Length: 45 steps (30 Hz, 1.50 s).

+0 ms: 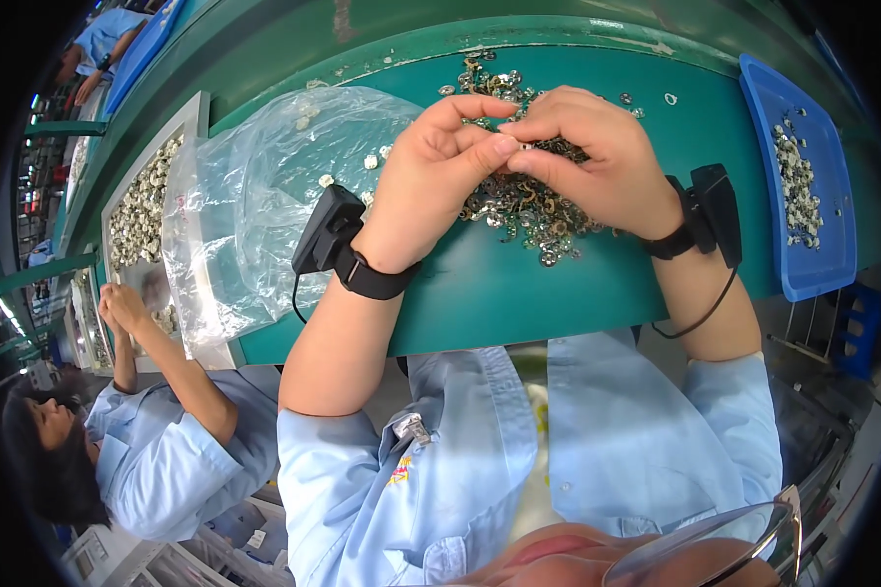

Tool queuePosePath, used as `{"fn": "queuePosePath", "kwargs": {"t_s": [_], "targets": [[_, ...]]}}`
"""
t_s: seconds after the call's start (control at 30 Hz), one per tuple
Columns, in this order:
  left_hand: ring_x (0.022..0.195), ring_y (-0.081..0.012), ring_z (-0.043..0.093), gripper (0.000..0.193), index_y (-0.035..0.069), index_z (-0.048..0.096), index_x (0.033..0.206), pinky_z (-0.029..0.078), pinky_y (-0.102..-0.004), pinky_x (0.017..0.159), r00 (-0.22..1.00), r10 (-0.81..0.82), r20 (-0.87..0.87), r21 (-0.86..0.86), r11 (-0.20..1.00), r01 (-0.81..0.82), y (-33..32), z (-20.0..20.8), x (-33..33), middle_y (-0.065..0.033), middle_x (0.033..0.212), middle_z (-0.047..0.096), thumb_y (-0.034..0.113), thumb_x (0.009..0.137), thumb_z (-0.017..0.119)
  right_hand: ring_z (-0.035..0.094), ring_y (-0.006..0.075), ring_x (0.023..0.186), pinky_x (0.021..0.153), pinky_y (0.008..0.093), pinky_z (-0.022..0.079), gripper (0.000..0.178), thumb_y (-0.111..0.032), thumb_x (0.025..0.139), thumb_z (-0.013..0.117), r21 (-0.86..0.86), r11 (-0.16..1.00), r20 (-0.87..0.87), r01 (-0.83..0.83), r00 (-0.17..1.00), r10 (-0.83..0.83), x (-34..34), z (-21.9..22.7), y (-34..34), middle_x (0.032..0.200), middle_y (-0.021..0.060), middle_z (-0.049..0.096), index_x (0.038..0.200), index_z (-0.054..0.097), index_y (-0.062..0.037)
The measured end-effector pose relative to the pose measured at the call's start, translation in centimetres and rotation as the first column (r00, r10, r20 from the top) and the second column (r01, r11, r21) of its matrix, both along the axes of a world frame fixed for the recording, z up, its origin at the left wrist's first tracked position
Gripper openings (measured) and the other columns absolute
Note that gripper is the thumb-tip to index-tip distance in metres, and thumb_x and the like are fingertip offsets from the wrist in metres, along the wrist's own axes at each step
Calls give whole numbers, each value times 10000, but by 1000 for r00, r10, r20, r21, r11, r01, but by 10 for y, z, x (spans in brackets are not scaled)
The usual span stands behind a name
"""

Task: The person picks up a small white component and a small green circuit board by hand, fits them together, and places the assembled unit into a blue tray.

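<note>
My left hand and my right hand meet over a heap of small metal parts on the green table. Both thumbs and forefingers pinch together around something tiny; only a pale speck shows between the fingertips, too small to name. The heap holds washer-like silver pieces and brownish rings, partly hidden behind my hands. Left of my left hand spreads a clear plastic bag, with a few small white parts beside and under it.
A blue tray of small whitish parts stands at the right. On the left, a co-worker in a light blue shirt works over a pale tray filled with similar parts. Black wrist devices with cables sit on my wrists. A green raised edge bounds the table's far side.
</note>
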<state>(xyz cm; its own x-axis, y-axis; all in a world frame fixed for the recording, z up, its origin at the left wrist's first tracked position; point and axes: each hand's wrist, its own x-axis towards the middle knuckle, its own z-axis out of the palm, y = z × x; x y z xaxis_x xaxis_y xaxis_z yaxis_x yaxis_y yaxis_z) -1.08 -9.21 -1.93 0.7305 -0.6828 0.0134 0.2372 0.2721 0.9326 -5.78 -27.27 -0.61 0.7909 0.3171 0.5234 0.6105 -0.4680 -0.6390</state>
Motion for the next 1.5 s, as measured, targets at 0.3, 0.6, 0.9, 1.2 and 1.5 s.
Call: {"fn": "queuePosePath", "kwargs": {"t_s": [0.3, 0.6, 0.9, 1.2, 1.5], "targets": [[791, -252, 542, 186, 72, 626, 889, 423, -354, 715, 376, -276, 885, 443, 749, -493, -1, -11, 5, -59, 812, 585, 132, 719, 672, 557, 133, 744, 674, 236, 442, 145, -60, 781, 621, 79, 960, -88, 270, 961, -263, 4, 9, -9, 832, 60, 601, 915, 613, -4], [810, -270, 534, 134, 78, 646, 829, 422, -357, 726, 476, -198, 857, 431, 782, -450, 0, -8, 7, -65, 828, 585, 119, 703, 667, 547, 117, 746, 684, 228, 438, 162, -76, 788, 621, 88, 967, -123, 239, 966, -228, 4, 3, -12, 855, 52, 602, 930, 610, 2], [769, -110, 577, 205, 36, 618, 993, 456, -233, 684, 928, 104, 359, 392, 885, -251, 5, 5, 5, -42, 888, 631, 112, 802, 628, 554, 129, 747, 679, 228, 441, 172, -46, 797, 598, 218, 953, -183, 210, 968, -171, 6, 0, -8, 855, 62, 597, 964, 616, -12], [834, -97, 567, 226, -44, 578, 1038, 454, -213, 764, 997, 77, 25, 139, 987, -79, 5, 9, -1, -59, 940, 621, 98, 863, 565, 572, 171, 730, 633, 264, 447, 233, -8, 756, 623, 36, 998, 14, 55, 998, -56, 1, 2, -1, 835, 73, 607, 988, 622, -35], [891, -108, 565, 252, -45, 561, 1068, 449, -229, 806, 1000, -7, 18, 82, 997, 5, 0, 9, -6, -57, 966, 620, 130, 890, 523, 567, 188, 715, 630, 282, 448, 149, -16, 736, 638, -55, 992, 171, 114, 980, -103, -3, 6, 3, 800, 69, 608, 881, 608, -32]]}}
